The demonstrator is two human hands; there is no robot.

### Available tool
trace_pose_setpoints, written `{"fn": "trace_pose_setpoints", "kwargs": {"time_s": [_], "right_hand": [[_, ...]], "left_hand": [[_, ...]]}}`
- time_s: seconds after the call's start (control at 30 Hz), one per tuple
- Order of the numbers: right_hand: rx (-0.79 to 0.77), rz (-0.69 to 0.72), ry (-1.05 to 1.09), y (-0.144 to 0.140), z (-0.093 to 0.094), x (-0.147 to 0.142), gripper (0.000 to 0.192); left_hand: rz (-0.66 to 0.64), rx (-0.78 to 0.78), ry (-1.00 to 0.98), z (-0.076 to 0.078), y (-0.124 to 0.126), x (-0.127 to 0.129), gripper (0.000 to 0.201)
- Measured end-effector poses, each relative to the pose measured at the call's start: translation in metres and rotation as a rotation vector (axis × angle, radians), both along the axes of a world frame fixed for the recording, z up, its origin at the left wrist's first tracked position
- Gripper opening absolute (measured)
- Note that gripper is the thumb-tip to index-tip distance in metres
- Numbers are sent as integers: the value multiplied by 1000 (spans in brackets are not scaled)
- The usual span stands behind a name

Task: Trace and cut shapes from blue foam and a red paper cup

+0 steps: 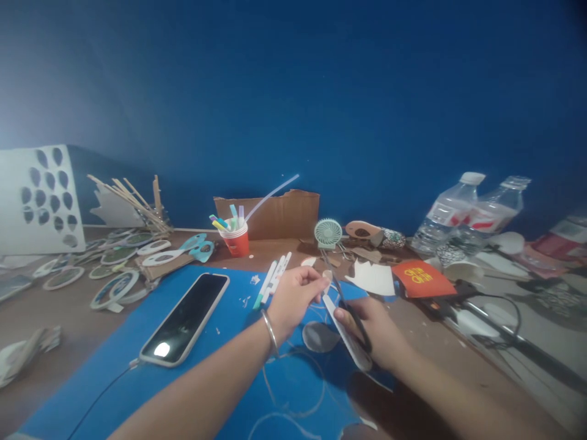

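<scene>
My left hand [293, 296], with a silver bangle at the wrist, is closed in a pinch on a small pale piece [327, 277], perhaps paper. My right hand [378, 327] is wrapped round a pair of scissors [353, 342] with dark and white parts. The scissor blades point away from me and lie close to the left fingertips. Whether they touch the pale piece I cannot tell. Beneath the hands, a grey drop-shaped piece [320, 337] lies on the blue mat [247, 382]. White markers [274, 280] rest just beyond my left hand.
A phone [186, 321] with a cable lies left. Behind stand a paper cup [236, 238] of markers and a small green fan [328, 233]. Blue-handled scissors [199, 244] and ring shapes [114, 289] are at left. Bottles [452, 211] and a red packet [422, 279] are right.
</scene>
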State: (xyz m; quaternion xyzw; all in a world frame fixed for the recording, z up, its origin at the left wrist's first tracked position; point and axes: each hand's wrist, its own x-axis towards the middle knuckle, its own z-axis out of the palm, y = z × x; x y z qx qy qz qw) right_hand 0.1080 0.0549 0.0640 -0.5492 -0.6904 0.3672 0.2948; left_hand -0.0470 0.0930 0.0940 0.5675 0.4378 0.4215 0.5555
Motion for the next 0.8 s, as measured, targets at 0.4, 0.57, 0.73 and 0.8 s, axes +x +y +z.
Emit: {"fn": "trace_pose_setpoints", "kwargs": {"time_s": [0.4, 0.57, 0.73, 0.8], "right_hand": [[-17, -4, -51, 0, 5, 1, 52], [-46, -3, -81, 1, 4, 3, 51], [-37, -17, -96, 1, 6, 2, 50], [-32, -25, -96, 1, 7, 2, 50]], "left_hand": [[8, 9, 14, 0, 2, -1, 18], [13, 11, 17, 1, 2, -2, 19], [16, 20, 16, 0, 3, -2, 21], [21, 24, 16, 0, 4, -2, 22]]}}
